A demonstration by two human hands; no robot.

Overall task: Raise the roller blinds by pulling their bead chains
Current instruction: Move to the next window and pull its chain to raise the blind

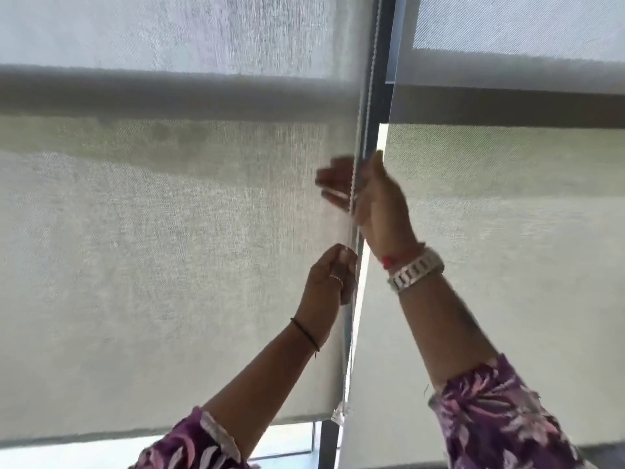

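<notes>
Chain: the chain [367,82] is hanging in the narrow gap between the 2 blinds, in front of the dark frame [370,130], so you are reaching for it there with both hands.
Left grip: your left hand [329,279] is clenching around the chain low down, fist closed, likely so the beads are not slipping through as you are pulling.
Right grip: your right hand [368,198] is sitting higher on the same chain, thumb side against it; the fingers are blurring with motion, so whether they are closing on the beads is something you cannot tell here.
Placement: the hands are stacking 1 above the other, which is suiting a hand-over-hand pull.
Left blind: the left blind [169,248] is a coarse woven mesh, pale and semi-sheer, its bottom rail sitting above a strip of bright window, so it is only slightly raised by my judgement.
Right blind: the right blind [507,231] is the same weave, covering the glass further down.
Chain texture: small round beads in a thin looped string, with a clear plastic piece [339,414] hanging near its lower end.
</notes>
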